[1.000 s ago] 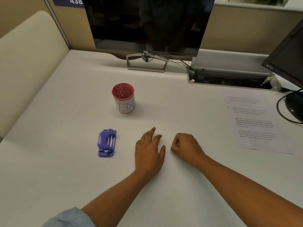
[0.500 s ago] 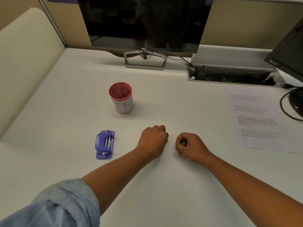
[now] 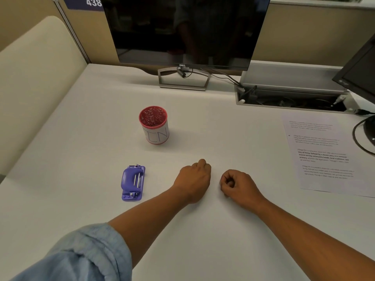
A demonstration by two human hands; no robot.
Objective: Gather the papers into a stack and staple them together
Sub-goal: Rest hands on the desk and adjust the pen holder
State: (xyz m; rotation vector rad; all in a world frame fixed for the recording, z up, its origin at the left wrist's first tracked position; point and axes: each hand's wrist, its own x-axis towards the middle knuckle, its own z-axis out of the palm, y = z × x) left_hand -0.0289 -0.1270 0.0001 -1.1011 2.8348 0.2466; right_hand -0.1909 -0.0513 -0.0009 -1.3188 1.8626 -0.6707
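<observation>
- Papers [image 3: 322, 155] lie at the table's right edge, long axis running front to back.
- Right hand [image 3: 238, 184] nearer; left hand [image 3: 193, 180] beside the stapler [image 3: 133, 182].
- Both hands fisted, empty, slightly apart.

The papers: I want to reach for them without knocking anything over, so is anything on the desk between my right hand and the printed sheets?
Nothing visible. The right hand rests as a fist on bare desk, and the papers lie flat to its right.

Left hand [image 3: 194, 180], right hand [image 3: 238, 184] fisted
</observation>
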